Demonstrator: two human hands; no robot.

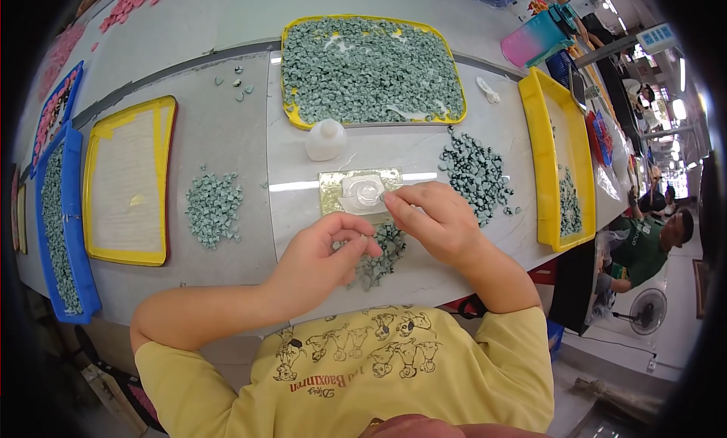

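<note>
My right hand (439, 220) is pinched at the right edge of a small round dish (369, 193). Whatever its fingertips hold is too small to make out. The dish rests on a whitish pad, on top of a yellowish rectangular block (331, 182). Just nearer to me, my left hand (331, 250) has its fingers curled and thumb close to them; anything in them is hidden. Small green pieces (385, 258) lie in a pile below and between both hands. A white squeeze bottle (326, 139) stands behind the block.
A yellow-rimmed tray (371, 71) full of green pieces lies at the back. Dark-coated green pieces (475, 171) are heaped right, beside a yellow bin (539, 158). Left are a green pile (214, 208), a paper-lined tray (127, 188) and a blue bin (83, 233).
</note>
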